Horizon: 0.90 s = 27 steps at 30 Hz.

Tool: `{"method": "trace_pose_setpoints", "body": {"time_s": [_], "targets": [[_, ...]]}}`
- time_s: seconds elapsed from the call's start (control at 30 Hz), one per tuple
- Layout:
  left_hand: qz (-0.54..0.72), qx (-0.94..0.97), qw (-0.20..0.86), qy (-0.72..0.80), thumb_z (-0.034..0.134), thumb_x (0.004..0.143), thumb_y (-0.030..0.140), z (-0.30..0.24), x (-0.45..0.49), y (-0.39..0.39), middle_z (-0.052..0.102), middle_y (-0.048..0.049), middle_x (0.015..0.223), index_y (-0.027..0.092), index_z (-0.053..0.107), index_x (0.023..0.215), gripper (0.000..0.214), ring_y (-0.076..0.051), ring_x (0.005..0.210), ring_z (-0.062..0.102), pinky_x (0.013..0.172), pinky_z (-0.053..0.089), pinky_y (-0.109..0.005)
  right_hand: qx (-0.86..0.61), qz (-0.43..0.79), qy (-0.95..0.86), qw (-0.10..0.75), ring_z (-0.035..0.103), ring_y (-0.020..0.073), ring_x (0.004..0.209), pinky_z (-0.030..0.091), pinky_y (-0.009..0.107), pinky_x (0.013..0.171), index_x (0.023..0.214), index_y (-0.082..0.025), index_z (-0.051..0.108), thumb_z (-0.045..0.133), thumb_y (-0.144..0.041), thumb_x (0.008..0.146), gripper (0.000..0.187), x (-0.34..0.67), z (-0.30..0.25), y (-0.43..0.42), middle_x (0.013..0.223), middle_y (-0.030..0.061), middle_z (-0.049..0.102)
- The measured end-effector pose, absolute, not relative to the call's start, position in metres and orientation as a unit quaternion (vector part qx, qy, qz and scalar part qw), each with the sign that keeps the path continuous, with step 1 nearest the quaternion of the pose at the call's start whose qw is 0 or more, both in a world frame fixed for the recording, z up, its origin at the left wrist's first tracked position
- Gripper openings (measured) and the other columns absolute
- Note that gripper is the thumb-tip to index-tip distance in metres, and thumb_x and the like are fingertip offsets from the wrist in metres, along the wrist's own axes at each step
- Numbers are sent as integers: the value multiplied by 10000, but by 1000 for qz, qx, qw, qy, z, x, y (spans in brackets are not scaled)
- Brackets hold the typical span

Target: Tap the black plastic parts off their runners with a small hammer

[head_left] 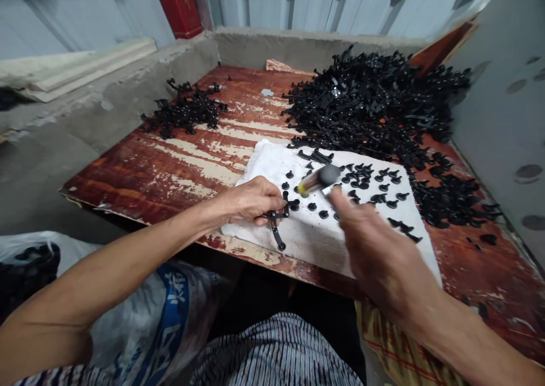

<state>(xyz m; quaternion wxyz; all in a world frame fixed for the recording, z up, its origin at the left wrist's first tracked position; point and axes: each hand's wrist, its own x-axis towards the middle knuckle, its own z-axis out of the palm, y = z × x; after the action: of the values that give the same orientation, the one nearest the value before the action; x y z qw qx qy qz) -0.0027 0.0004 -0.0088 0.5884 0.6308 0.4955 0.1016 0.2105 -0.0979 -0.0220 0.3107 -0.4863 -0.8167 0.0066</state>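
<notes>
My left hand (pixel 258 201) is closed, thumb and fingers pinching a jointed black plastic piece (pixel 276 235) at the left part of a white cloth pad (pixel 313 244). One arm of the piece points toward me; another reaches to the small black round-based pegs (pixel 312 206) on the pad. My right hand (pixel 366 233) is wrapped round the handle of a small hammer (pixel 315 183), blurred by motion. Its head, with one dark rounded end and one yellow end, hangs over the pegs, just right of my left hand. Most of the handle is hidden in my fist.
A big heap of black plastic parts (pixel 366 96) covers the back right of the worn red-brown table (pixel 230 119). A smaller pile (pixel 187 110) lies at the left. A grey panel (pixel 506 108) bounds the right side; a white sack (pixel 128 306) stands below the front edge.
</notes>
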Motion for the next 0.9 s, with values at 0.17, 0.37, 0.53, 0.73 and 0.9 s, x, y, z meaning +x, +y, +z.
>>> {"method": "trace_pose_setpoints", "body": {"time_s": [0.17, 0.37, 0.53, 0.73, 0.9], "targets": [[97, 650, 577, 485, 544, 794, 194, -14, -4, 3, 636, -44, 549, 143, 577, 585, 218, -34, 290, 394, 317, 208, -182, -494, 20, -819, 291, 517, 142, 541, 442, 257, 462, 1475, -185, 304, 360, -61, 880, 611, 210, -27, -98, 871, 80, 588], [93, 678, 563, 463, 522, 795, 160, -5, -1, 1, 587, -5, 500, 143, 553, 583, 215, -34, 309, 392, 348, 245, -179, -502, 109, -790, 334, 616, 179, 713, 486, 293, 628, 1228, -162, 538, 428, -163, 909, 337, 206, -13, -86, 891, 79, 654], [64, 739, 552, 380, 485, 828, 207, 6, 8, -10, 512, 37, 491, 154, 544, 647, 198, -56, 368, 413, 393, 291, -190, -556, 324, -674, 364, 485, 126, 551, 393, 260, 497, 860, -186, 564, 548, -337, 836, 154, 192, -7, -68, 682, 1, 566], [124, 793, 475, 360, 520, 821, 263, 3, 6, -24, 446, 59, 550, 154, 549, 660, 196, -58, 500, 403, 468, 292, -185, -515, 576, -509, 379, 272, 50, 340, 241, 194, 338, 830, -211, 493, 639, -380, 754, 235, 180, -9, -69, 475, -118, 389], [247, 590, 598, 483, 720, 698, 406, -1, -5, -38, 613, 15, 698, 158, 562, 905, 359, -99, 571, 559, 536, 447, -227, -539, 557, -445, 449, 318, 48, 340, 266, 175, 316, 850, -213, 473, 665, -350, 745, 258, 176, -7, -70, 490, -124, 410]]}}
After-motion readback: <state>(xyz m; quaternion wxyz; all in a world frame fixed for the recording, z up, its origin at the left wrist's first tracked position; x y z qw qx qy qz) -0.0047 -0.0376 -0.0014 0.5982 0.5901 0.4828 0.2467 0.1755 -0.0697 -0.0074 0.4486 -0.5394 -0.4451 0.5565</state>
